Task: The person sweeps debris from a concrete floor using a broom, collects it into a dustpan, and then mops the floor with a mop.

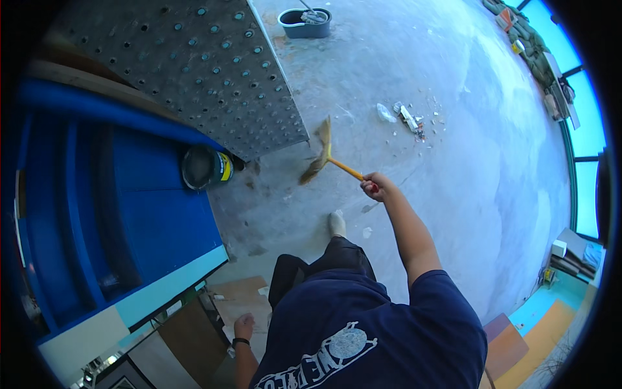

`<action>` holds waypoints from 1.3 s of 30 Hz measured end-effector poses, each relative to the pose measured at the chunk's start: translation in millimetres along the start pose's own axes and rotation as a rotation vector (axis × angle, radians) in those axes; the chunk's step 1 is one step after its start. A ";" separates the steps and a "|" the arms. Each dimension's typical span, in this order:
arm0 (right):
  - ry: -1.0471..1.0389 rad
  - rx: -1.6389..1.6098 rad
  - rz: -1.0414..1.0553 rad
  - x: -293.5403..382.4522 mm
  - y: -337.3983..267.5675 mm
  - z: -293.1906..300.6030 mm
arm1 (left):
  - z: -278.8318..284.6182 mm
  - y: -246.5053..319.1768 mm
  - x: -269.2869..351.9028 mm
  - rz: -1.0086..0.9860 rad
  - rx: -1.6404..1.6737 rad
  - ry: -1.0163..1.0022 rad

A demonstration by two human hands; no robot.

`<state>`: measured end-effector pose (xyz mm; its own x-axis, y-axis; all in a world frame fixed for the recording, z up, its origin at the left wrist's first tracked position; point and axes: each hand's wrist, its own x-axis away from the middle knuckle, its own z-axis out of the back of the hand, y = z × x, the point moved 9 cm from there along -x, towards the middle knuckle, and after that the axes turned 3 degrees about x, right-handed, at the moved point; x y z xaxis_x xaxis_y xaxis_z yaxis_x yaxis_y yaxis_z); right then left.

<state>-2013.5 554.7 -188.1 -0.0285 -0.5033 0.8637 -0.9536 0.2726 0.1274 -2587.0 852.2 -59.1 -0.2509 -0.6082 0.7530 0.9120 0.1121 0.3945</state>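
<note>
My right hand (376, 187) grips the yellow-orange handle of a broom (346, 168), near its red end. The broom's straw-coloured bristles (320, 158) are spread on the concrete floor (466, 204), close to the corner of a perforated metal platform (218, 73). Low at my left side hangs my left hand (244, 326), with a dark band on the wrist. Its fingers are mostly hidden, and no object shows in it. Beyond the broom, to the right, lies a small heap of rubble and scraps (412, 122) beside a piece of clear plastic (386, 113).
A black bucket (200, 167) with a yellow label stands against a blue metal structure (155, 160) on the left. Farther ahead is a grey mop bucket (306, 30) with a mop in it. Filled sacks (529, 41) line the windows. Boards (240, 296) lie near my left hand.
</note>
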 end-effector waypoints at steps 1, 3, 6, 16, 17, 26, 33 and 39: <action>0.042 0.068 0.069 7.3 -8.8 4.8 | 1.3 -8.4 -2.2 -0.005 -0.011 -0.019; 0.109 0.130 0.116 19.3 -7.5 1.8 | 6.5 -40.0 -16.5 -0.018 -0.018 -0.051; 0.193 0.238 0.237 57.0 10.0 -2.7 | -9.1 8.0 -16.1 -0.277 -0.445 -0.214; -0.013 -0.025 0.132 79.3 144.5 -35.1 | 53.6 93.5 -169.7 -0.484 -0.584 -0.338; -0.021 -0.116 0.060 62.5 154.3 -23.3 | 78.4 81.7 -197.1 -0.021 -0.215 -0.263; 0.470 0.154 0.371 17.7 150.6 65.2 | 125.2 259.7 -287.2 -0.241 -0.558 -0.200; 0.496 0.178 0.623 86.8 242.4 76.4 | 53.3 309.9 -333.6 -0.405 -0.501 -0.336; 0.406 0.013 0.602 158.3 354.1 117.0 | -59.8 302.3 -263.4 -0.712 -0.835 -0.583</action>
<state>-2390.8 475.6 -63.3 -0.4386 0.0756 0.8955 -0.8111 0.3959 -0.4306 -2225.9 999.3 -169.7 -0.6864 0.1346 0.7147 0.3877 -0.7637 0.5162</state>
